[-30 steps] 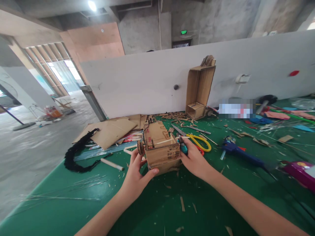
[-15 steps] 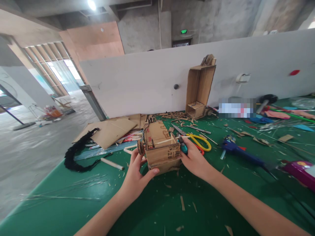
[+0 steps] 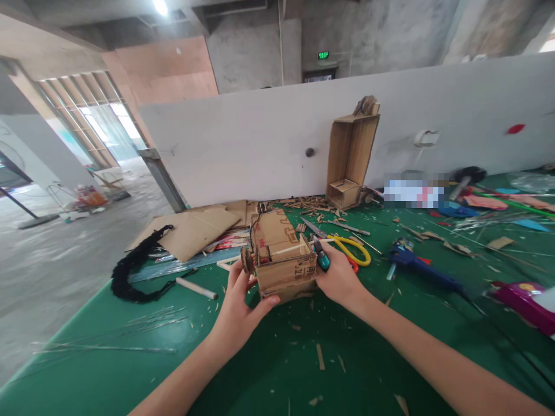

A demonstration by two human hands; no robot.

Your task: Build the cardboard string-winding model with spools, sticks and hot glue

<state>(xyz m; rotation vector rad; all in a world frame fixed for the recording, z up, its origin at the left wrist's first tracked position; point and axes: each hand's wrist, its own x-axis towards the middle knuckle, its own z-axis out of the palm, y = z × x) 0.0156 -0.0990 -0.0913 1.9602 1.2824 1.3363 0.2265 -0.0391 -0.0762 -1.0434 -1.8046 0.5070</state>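
A cardboard box model (image 3: 281, 271) with printed marks is held low over the green table, between my two hands. My left hand (image 3: 238, 306) grips its left side, thumb along the lower front edge and fingers behind a small round cardboard wheel (image 3: 247, 261). A thin wooden stick (image 3: 288, 251) runs across the box top and sticks out at the right. On that side my right hand (image 3: 340, 277) is closed around a teal-and-black handled tool (image 3: 322, 255), against the box's right end. The tool's working end is partly hidden, so its exact kind is unclear.
Behind my right hand lie scissors (image 3: 359, 252) with yellow handles. A blue glue gun (image 3: 420, 266) rests to the right. A tall cardboard frame (image 3: 352, 156) stands against the white partition. Cardboard sheets (image 3: 203, 228), a black fuzzy strip (image 3: 134, 277) and a pale stick (image 3: 196, 288) lie left.
The view has shifted very slightly. The box has tilted a little, and the tool in my right hand has turned slightly at its right end. Both hands keep their grip.
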